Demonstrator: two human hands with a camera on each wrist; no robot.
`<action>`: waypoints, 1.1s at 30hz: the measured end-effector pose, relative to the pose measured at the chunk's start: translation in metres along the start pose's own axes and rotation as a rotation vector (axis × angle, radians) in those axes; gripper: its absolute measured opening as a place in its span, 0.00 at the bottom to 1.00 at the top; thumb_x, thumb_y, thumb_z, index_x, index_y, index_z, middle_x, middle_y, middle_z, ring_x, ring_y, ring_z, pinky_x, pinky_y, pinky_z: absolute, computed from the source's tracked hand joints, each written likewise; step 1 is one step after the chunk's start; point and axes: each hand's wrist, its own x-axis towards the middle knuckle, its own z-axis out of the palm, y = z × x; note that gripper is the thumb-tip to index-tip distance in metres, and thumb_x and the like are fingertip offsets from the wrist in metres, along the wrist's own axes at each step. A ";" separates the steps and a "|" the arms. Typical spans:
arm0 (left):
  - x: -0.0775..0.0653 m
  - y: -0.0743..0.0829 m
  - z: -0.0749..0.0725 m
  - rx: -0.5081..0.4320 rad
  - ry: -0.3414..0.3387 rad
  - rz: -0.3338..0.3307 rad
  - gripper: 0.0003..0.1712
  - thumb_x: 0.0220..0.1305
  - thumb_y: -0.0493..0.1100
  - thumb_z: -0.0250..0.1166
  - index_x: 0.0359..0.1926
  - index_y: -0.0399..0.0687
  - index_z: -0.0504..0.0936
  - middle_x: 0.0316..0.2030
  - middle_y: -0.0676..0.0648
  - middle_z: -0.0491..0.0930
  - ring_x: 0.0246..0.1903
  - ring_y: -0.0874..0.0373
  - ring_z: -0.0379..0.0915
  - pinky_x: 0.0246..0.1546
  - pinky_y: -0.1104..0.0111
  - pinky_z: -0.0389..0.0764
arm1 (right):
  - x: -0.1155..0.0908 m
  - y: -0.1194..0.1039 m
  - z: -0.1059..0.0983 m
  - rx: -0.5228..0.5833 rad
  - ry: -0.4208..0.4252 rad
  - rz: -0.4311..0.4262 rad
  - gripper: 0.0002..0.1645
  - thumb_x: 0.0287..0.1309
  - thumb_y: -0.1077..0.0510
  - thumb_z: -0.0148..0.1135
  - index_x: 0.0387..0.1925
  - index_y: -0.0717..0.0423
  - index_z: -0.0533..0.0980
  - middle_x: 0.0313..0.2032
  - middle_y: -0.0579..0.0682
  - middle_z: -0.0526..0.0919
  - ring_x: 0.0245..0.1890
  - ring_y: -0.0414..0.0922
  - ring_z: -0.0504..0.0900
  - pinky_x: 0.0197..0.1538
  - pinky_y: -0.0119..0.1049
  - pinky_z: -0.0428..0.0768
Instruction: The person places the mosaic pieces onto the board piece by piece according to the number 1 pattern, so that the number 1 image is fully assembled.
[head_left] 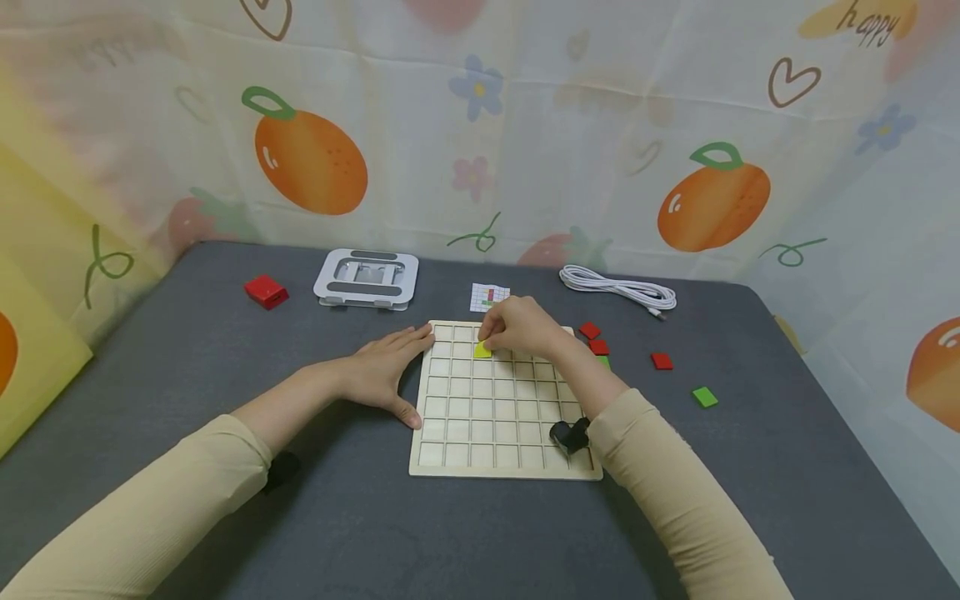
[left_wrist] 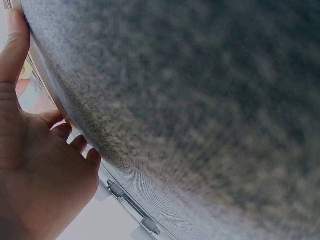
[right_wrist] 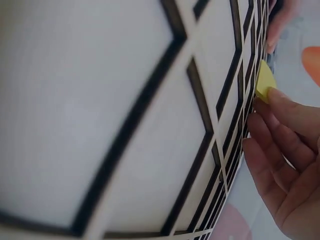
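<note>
A pale wooden grid board with raised square cells lies on the table in the head view. Near its far edge, the right hand pinches a small yellow square tile between thumb and fingers, low over the cells. In the right wrist view the yellow tile stands tilted at the fingertips. The left hand is spread along the board's left side, thumb and fingertips at the edge. The left wrist view shows that hand with its fingers against the board's side.
Right of the board lie red tiles and a green tile. A printed grid card sits behind the board. Farther back are a stack of red tiles, a white folding stand and a coiled white cable.
</note>
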 end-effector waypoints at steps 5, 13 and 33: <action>0.000 0.001 0.000 0.003 -0.001 0.001 0.75 0.39 0.70 0.77 0.78 0.42 0.45 0.80 0.42 0.38 0.79 0.37 0.36 0.71 0.33 0.50 | 0.000 -0.001 0.001 -0.007 -0.006 0.010 0.04 0.54 0.60 0.72 0.33 0.50 0.86 0.31 0.46 0.89 0.32 0.39 0.84 0.41 0.31 0.78; 0.000 0.002 0.000 0.007 0.004 0.010 0.75 0.40 0.70 0.76 0.78 0.41 0.46 0.80 0.40 0.40 0.79 0.36 0.37 0.70 0.33 0.51 | 0.000 -0.001 0.003 -0.035 -0.023 0.010 0.04 0.54 0.60 0.72 0.34 0.50 0.86 0.33 0.46 0.89 0.35 0.39 0.83 0.43 0.33 0.78; 0.001 0.002 0.000 0.010 0.005 0.010 0.74 0.40 0.70 0.76 0.78 0.42 0.47 0.80 0.40 0.40 0.78 0.36 0.37 0.69 0.33 0.51 | -0.001 0.002 0.004 -0.034 -0.034 -0.016 0.05 0.57 0.61 0.70 0.36 0.50 0.86 0.33 0.47 0.88 0.34 0.40 0.82 0.41 0.32 0.78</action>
